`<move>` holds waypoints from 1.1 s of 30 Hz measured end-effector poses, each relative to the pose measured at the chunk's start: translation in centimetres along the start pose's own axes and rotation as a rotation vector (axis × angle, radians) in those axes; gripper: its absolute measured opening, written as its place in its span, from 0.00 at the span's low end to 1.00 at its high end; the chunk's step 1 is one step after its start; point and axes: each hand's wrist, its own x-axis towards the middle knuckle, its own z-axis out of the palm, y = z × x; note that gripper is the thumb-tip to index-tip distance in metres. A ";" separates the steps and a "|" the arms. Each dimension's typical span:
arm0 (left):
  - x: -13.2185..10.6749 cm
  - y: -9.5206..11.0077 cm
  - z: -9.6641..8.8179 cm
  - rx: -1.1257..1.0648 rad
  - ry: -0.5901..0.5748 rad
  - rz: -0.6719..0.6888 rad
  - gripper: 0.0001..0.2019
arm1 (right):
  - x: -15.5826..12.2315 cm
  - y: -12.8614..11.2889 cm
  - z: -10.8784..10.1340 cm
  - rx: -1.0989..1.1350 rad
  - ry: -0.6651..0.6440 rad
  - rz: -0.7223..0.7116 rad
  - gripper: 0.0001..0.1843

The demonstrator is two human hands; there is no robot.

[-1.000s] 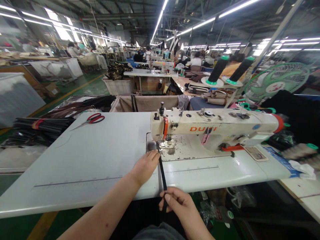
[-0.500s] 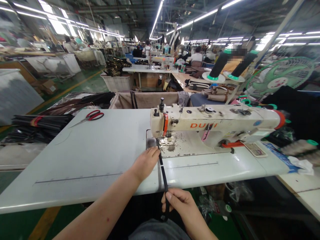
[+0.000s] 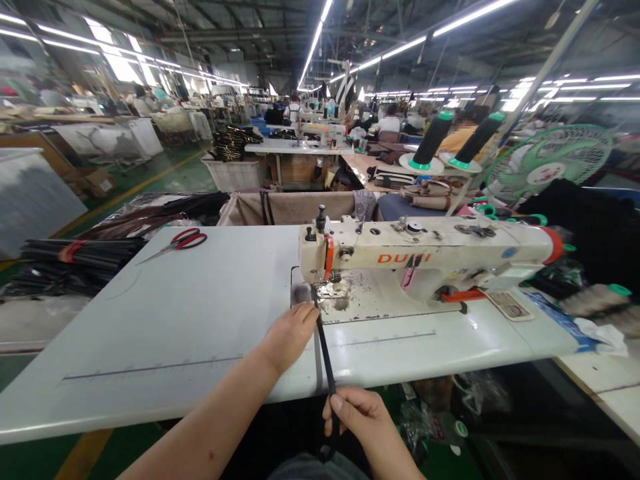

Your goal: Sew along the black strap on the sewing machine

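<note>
A narrow black strap (image 3: 327, 353) runs from under the needle area of the sewing machine (image 3: 420, 257) toward me, over the table's front edge. Close to the presser foot, my left hand (image 3: 293, 333) is closed on it, fingers together and pressed down at the strap's left side. Below the table edge, my right hand (image 3: 357, 413) pinches the same strap between thumb and fingers, keeping it fairly straight. The strap's near end hangs down by my lap. Part of the strap lies hidden under my left fingertips.
Red-handled scissors (image 3: 175, 243) lie at the back left of the white table (image 3: 200, 293). A bundle of black strips (image 3: 80, 260) tied in red sits to the left. Thread cones (image 3: 433, 140) and a green fan (image 3: 550, 163) stand behind the machine. People work farther back.
A white mark on the strap, seen below my left hand before, no longer shows. Both hands keep their hold. The whole view has shifted, so the table appears slightly lower.
</note>
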 end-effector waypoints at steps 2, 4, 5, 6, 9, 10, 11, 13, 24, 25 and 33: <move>0.0 0.0 0.0 0.001 -0.003 -0.008 0.13 | 0.1 0.1 0.0 -0.001 0.007 -0.010 0.30; 0.0 0.1 0.0 0.008 -0.011 -0.018 0.13 | 0.1 0.2 -0.1 -0.008 0.005 -0.015 0.30; 0.1 0.2 0.0 0.013 -0.014 -0.025 0.14 | 0.1 0.3 -0.1 -0.014 0.004 -0.015 0.30; 0.2 0.2 0.0 0.017 -0.014 -0.034 0.14 | 0.1 0.4 -0.2 -0.019 0.005 -0.015 0.29; 0.5 0.3 0.2 0.004 0.000 -0.065 0.14 | 0.1 0.8 -0.3 -0.028 0.011 -0.012 0.29; 0.6 0.3 0.2 -0.004 0.006 -0.074 0.14 | 0.1 0.9 -0.4 -0.028 0.010 -0.010 0.29; 0.7 0.3 0.2 -0.009 0.010 -0.080 0.14 | 0.2 1.0 -0.4 -0.028 0.005 -0.010 0.29; 0.7 0.3 0.3 -0.003 0.009 -0.082 0.15 | 0.3 1.2 -0.5 -0.027 0.003 -0.016 0.29; 0.2 0.2 -0.1 0.036 0.030 -0.016 0.13 | 0.1 0.9 -0.7 -0.036 -0.082 -0.076 0.26; 0.2 0.2 -0.2 0.031 0.031 -0.018 0.13 | 0.1 0.8 -0.7 -0.052 -0.094 -0.093 0.26; 0.0 0.1 0.3 0.015 -0.003 -0.002 0.15 | 0.3 0.1 0.0 -0.117 -0.022 -0.145 0.22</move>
